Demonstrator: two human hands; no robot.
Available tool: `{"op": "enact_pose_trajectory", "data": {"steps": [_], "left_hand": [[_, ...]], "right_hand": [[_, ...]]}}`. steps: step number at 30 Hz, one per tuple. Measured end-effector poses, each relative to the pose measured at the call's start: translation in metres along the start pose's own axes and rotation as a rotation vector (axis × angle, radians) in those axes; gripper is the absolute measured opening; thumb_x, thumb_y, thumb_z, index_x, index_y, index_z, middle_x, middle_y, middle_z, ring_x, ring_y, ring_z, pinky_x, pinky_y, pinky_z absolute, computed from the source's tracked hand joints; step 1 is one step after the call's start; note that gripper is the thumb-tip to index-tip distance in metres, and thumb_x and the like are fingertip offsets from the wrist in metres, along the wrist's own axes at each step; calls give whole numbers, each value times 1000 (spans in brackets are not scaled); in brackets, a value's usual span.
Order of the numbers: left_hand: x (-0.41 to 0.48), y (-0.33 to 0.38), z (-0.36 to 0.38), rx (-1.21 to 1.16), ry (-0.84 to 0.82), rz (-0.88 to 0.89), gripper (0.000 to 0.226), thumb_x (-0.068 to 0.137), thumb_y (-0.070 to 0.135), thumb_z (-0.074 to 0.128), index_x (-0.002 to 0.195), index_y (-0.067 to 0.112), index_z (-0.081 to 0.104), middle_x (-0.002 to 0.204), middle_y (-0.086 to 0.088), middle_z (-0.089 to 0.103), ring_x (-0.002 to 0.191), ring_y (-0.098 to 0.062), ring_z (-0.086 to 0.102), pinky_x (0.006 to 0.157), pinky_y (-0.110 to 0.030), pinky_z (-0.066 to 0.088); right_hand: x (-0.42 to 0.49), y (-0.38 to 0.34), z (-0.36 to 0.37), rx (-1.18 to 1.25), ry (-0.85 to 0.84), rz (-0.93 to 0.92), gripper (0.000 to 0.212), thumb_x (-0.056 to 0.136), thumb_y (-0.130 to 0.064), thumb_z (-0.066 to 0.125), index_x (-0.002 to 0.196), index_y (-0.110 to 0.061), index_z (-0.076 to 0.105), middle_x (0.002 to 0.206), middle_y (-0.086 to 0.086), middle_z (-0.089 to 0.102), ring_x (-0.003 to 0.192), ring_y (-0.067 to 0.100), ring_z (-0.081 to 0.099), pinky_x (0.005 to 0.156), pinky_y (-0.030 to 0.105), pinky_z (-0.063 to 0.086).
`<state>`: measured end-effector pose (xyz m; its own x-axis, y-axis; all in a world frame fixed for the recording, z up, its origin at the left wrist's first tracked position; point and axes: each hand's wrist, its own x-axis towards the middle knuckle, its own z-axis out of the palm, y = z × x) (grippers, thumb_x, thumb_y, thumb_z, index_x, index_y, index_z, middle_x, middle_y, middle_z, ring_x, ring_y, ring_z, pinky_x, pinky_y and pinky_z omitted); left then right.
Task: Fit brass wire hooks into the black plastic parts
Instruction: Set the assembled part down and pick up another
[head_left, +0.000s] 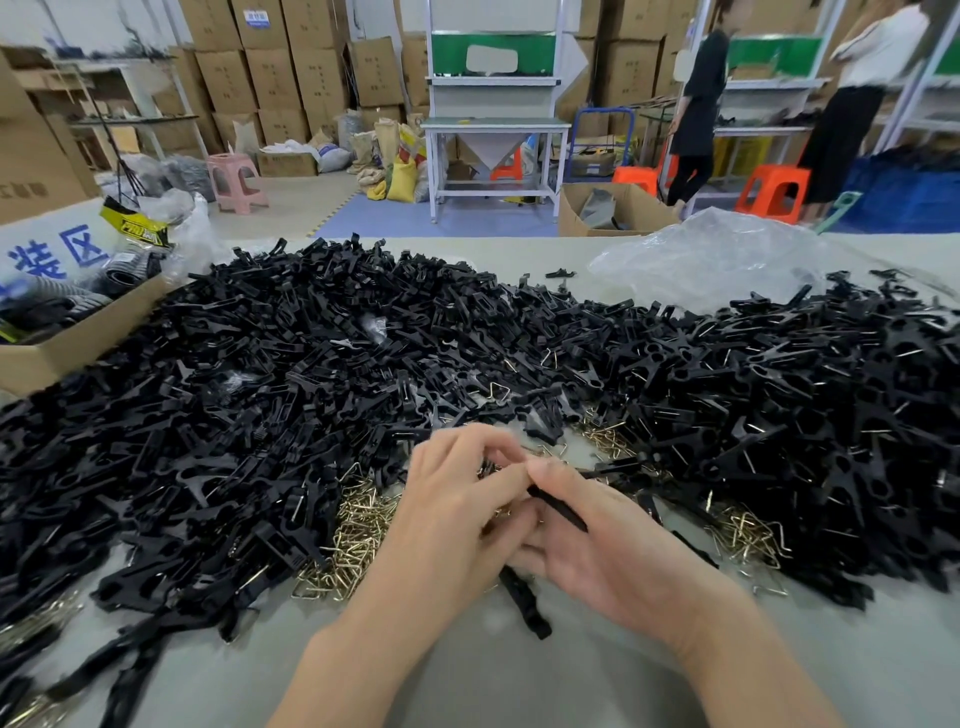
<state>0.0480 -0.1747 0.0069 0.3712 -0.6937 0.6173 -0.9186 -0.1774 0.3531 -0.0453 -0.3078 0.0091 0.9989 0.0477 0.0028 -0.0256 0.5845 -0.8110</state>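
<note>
Insertion step, likely: right hand (597, 540) grip clamped on black plastic part (560, 508), left hand (457, 499) grip curled against it, contents hidden, cannot tell; next needs a hook end lined into the part, brass hooks (358, 530) just left of grip on tabletop (519, 686).

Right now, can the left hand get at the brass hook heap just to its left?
Probably yes. The brass hook heap lies uncovered right beside the left hand, with nothing between them. That hand is busy, though, gripping a black plastic part with the right hand, so it must free fingers first.
</note>
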Motion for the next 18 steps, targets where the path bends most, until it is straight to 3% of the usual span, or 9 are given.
{"op": "enact_pose_trajectory", "data": {"steps": [2,5,7,9,11,12,15,18], "left_hand": [[-1,-2,-1,-83,-7,-65,23,91,32,66,112,41,71,127,16,45,127,-6,33,103,-36,39],[-3,-3,-2,-197,-131,-104,44,91,27,61,128,51,58,144,23,32,142,-7,24,110,-26,29],[-3,-2,-2,-321,-207,-126,62,88,18,57,140,50,46,146,23,32,143,-11,31,109,-22,34],[-3,1,-3,-447,-236,-171,71,88,14,56,147,48,37,144,21,38,135,-11,43,103,-27,48],[-1,4,-6,-526,-247,-225,72,88,14,57,147,49,36,141,20,44,120,-14,56,94,-44,53],[-1,5,-7,-550,-240,-230,69,87,15,56,145,49,38,140,20,46,117,-15,57,90,-44,55],[-1,9,-13,-649,-208,-223,58,86,19,47,138,43,50,136,18,50,123,-10,53,88,-15,51],[-1,13,-12,-647,-240,-223,44,92,22,49,132,36,59,134,17,48,116,-12,57,93,-12,45]], "right_hand": [[-1,2,-2,-8,21,-20,49,95,-34,69,136,-7,60,115,15,70,112,27,68,94,38,55],[1,2,-2,-174,74,-67,33,88,-35,77,110,-11,71,96,10,68,98,24,68,85,34,56],[3,3,-3,-225,130,-96,34,85,-32,81,108,-10,68,94,14,61,92,28,64,80,35,55],[2,4,-4,-252,157,-144,35,87,-24,80,104,-5,57,94,14,54,89,31,56,78,39,51],[2,5,-4,-319,195,-190,33,86,-24,81,92,-13,51,86,7,56,81,26,54,72,38,48],[3,5,-4,-382,232,-207,32,85,-25,81,88,-17,50,80,2,58,74,22,56,68,35,49],[6,8,-8,-660,370,-262,34,87,-27,79,76,-26,47,66,-1,56,55,20,54,51,30,48],[8,12,-12,-773,390,-292,29,80,-42,78,73,-38,50,62,-7,44,53,16,42,48,30,37]]}}
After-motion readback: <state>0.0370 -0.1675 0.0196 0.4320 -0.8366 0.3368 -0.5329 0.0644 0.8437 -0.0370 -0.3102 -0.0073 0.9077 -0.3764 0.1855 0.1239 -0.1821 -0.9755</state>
